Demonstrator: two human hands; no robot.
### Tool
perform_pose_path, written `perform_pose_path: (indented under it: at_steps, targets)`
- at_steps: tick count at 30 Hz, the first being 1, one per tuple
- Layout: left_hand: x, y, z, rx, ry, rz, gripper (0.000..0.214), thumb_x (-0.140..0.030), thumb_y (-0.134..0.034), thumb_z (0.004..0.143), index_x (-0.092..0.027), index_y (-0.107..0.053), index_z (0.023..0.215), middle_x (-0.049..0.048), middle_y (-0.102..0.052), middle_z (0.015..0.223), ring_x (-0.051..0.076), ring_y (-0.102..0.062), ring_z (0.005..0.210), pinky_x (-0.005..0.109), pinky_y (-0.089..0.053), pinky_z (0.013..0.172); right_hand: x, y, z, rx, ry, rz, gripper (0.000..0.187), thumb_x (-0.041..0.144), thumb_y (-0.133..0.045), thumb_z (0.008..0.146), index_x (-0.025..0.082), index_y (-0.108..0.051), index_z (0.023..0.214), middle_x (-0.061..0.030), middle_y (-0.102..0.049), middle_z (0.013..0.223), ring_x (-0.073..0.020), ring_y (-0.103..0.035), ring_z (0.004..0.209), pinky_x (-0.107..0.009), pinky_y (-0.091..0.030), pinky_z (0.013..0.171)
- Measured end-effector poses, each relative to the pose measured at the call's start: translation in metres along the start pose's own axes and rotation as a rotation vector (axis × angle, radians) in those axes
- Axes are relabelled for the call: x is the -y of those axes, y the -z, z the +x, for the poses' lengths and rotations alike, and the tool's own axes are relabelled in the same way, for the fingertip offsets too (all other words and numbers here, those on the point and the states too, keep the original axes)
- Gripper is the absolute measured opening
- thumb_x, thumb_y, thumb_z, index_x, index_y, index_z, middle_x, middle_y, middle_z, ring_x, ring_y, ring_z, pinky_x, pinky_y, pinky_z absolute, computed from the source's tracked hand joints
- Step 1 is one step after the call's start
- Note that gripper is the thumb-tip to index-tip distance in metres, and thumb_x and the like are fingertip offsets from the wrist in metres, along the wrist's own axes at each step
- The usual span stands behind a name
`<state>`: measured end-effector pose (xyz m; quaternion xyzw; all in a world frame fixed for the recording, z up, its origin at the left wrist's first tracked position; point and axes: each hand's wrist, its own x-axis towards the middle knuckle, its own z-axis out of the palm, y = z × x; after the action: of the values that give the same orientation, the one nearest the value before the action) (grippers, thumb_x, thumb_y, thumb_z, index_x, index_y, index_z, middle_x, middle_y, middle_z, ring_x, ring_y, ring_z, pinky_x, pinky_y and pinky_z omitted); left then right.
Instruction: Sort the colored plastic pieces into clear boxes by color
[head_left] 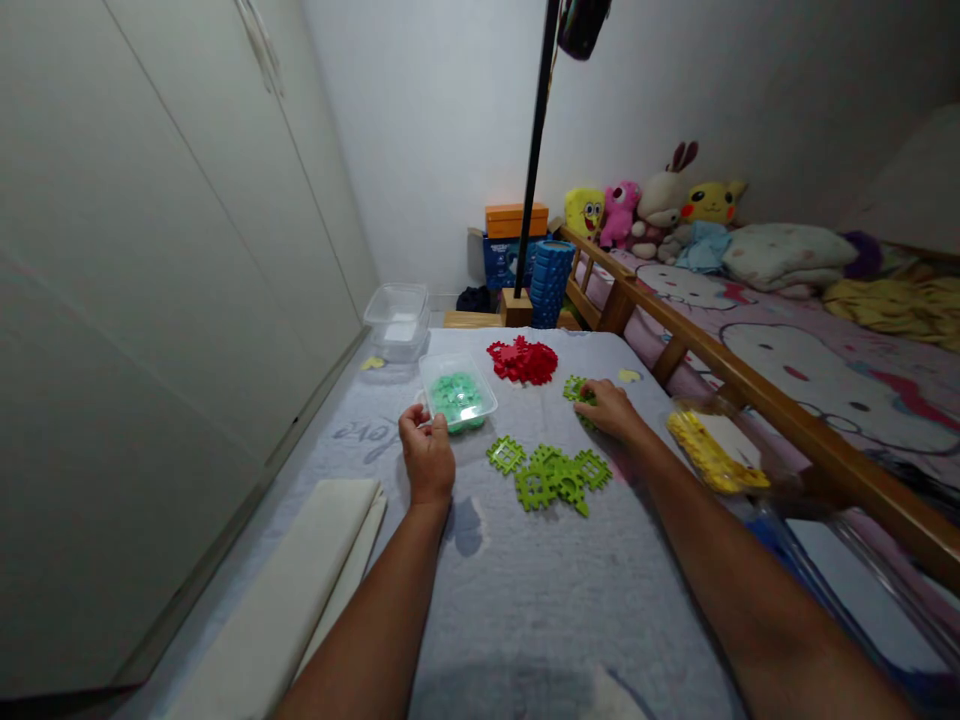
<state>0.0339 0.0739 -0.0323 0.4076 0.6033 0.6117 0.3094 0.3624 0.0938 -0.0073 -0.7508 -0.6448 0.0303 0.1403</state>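
Starting left, we note our left hand [429, 460], thumb and fingers grasping the near left corner of a clear plastic tub [486, 398] of mint-green plastic pieces [456, 395], on the cloth-covered table [510, 600]. Right of that hand, not touching it, a lone lime-green notched square [506, 455]; sides roughly equal, so no long axis to speak of. Farther off, a red heap [525, 360] of toothed pieces. Next, the main lime-green cluster [551, 480], overlapping, spread left to right between our forearms. Beyond its right end, our right hand [609, 408]: fingertips down at a smaller lime-green group [574, 388]; whether they pinch a piece or merely rest, we cannot tell. Key relation, in our judgement: the cluster sits nearer our body and leftward of the right grip, which is the closer of the two.
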Motion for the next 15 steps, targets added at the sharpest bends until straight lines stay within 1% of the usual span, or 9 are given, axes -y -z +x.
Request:
perform_pose_path:
  at_steps: [4, 7, 9, 11, 12, 13, 15]
  targets:
    - [0.002, -0.002, 0.001, 0.008, -0.019, -0.02, 0.033, -0.031, -0.061, 0.089, -0.022, -0.049, 0.119, 0.004, -0.058, 0.111, 0.014, -0.059, 0.083, 0.031, -0.049, 0.081, 0.02, 0.0, -0.041, 0.029, 0.141, 0.097, 0.022, 0.03, -0.065, 0.084, 0.019, -0.071, 0.103, -0.0088, -0.069, 0.105, -0.0241, -0.061, 0.102, -0.035, -0.043, 0.094]
    - [0.004, -0.003, 0.003, -0.003, -0.031, -0.026, 0.032, -0.03, -0.062, 0.089, -0.022, -0.05, 0.118, 0.0033, -0.058, 0.109, 0.013, -0.059, 0.081, 0.03, -0.049, 0.08, 0.037, 0.003, -0.07, 0.068, 0.273, 0.222, 0.019, 0.027, -0.065, 0.083, 0.019, -0.072, 0.1, -0.0077, -0.07, 0.104, -0.0234, -0.062, 0.101, -0.037, -0.043, 0.095]
    - [0.006, -0.004, 0.003, -0.014, -0.039, -0.014, 0.032, -0.03, -0.063, 0.089, -0.022, -0.05, 0.118, 0.0027, -0.058, 0.108, 0.012, -0.058, 0.08, 0.03, -0.049, 0.079, 0.043, 0.008, -0.083, 0.113, 0.375, 0.346, 0.023, 0.027, -0.065, 0.084, 0.021, -0.072, 0.105, -0.0066, -0.07, 0.107, -0.0224, -0.062, 0.103, -0.036, -0.044, 0.097]
    - [0.006, -0.004, 0.004, -0.019, -0.046, -0.007, 0.031, -0.03, -0.063, 0.089, -0.023, -0.051, 0.117, 0.0024, -0.058, 0.107, 0.012, -0.059, 0.08, 0.03, -0.049, 0.079, 0.04, 0.015, -0.087, 0.109, 0.416, 0.429, 0.028, 0.031, -0.063, 0.086, 0.023, -0.071, 0.112, -0.0067, -0.069, 0.114, -0.0223, -0.062, 0.108, -0.036, -0.045, 0.1]
    - [0.007, -0.004, 0.004, -0.02, -0.048, -0.006, 0.03, -0.03, -0.062, 0.089, -0.022, -0.051, 0.117, 0.0025, -0.058, 0.107, 0.012, -0.059, 0.08, 0.03, -0.049, 0.08, 0.036, 0.019, -0.086, 0.066, 0.387, 0.433, 0.029, 0.033, -0.062, 0.087, 0.023, -0.071, 0.113, -0.0076, -0.068, 0.118, -0.0231, -0.062, 0.112, -0.037, -0.045, 0.103]
    - [0.007, -0.004, 0.004, -0.02, -0.048, -0.006, 0.03, -0.03, -0.062, 0.089, -0.022, -0.051, 0.116, 0.0027, -0.058, 0.107, 0.013, -0.059, 0.081, 0.03, -0.049, 0.08, 0.03, 0.021, -0.083, -0.002, 0.318, 0.408, 0.03, 0.034, -0.062, 0.087, 0.022, -0.071, 0.112, -0.009, -0.067, 0.121, -0.0247, -0.06, 0.116, -0.039, -0.043, 0.105]
    - [0.007, -0.004, 0.005, -0.016, -0.045, -0.009, 0.029, -0.031, -0.062, 0.09, -0.022, -0.052, 0.115, 0.0033, -0.058, 0.107, 0.013, -0.059, 0.081, 0.03, -0.049, 0.082, 0.017, 0.022, -0.076, -0.148, 0.093, 0.304, 0.032, 0.037, -0.06, 0.088, 0.021, -0.071, 0.113, -0.0128, -0.065, 0.125, -0.0292, -0.057, 0.123, -0.044, -0.04, 0.11]
